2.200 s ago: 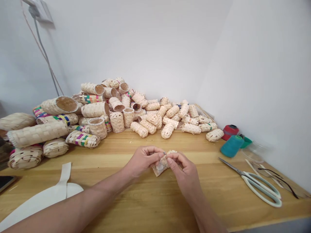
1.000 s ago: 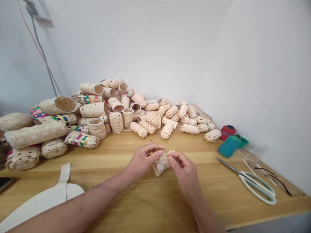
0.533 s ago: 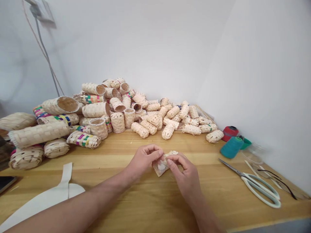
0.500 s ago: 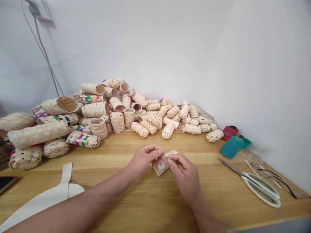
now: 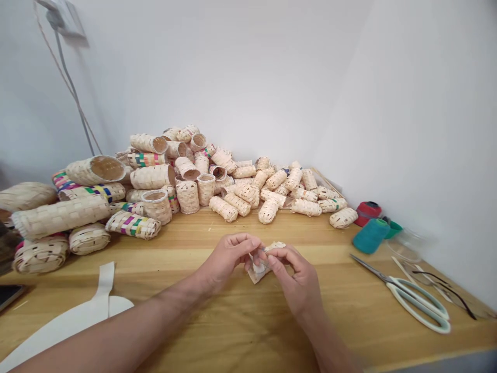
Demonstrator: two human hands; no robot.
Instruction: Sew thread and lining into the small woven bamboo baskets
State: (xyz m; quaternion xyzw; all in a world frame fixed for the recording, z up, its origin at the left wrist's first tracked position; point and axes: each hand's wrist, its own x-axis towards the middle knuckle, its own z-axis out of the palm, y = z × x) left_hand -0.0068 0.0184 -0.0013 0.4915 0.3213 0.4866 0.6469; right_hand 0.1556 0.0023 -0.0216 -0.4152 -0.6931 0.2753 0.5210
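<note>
1. A person's left hand [image 5: 229, 261] and right hand [image 5: 297, 281] meet above the middle of a pale wooden worktop [image 5: 248, 324], both bent inward, neither spread.
2. Thumbs and fingertips of both hands pinch a small woven strip piece [image 5: 267, 270] from either side, holding it just above the worktop; whether it touches the surface cannot be told. A white patch shows at its centre, and anything fine between the fingertips is too small to make out.
3. Beyond the hands, a large heap of woven tubes [image 5: 186, 194] rises against the wall, some with coloured bands, the largest at the left and smaller ones trailing right.
4. Nearest the right hand, though well apart from it, lie white-handled scissors [image 5: 417, 305], beside dark-framed glasses [image 5: 446, 286].
5. A teal thread cone [image 5: 370, 235] lies on its side near the corner, just in front of a red thread spool [image 5: 367, 213] and a small green cup [image 5: 394, 229]; a clear plastic container [image 5: 406, 245] sits next to them.
6. Near the left forearm lies a flat white cut-out with a strap-like tab [image 5: 91, 311], and a dark phone [image 5: 8, 296] sits at the worktop's left edge.
</note>
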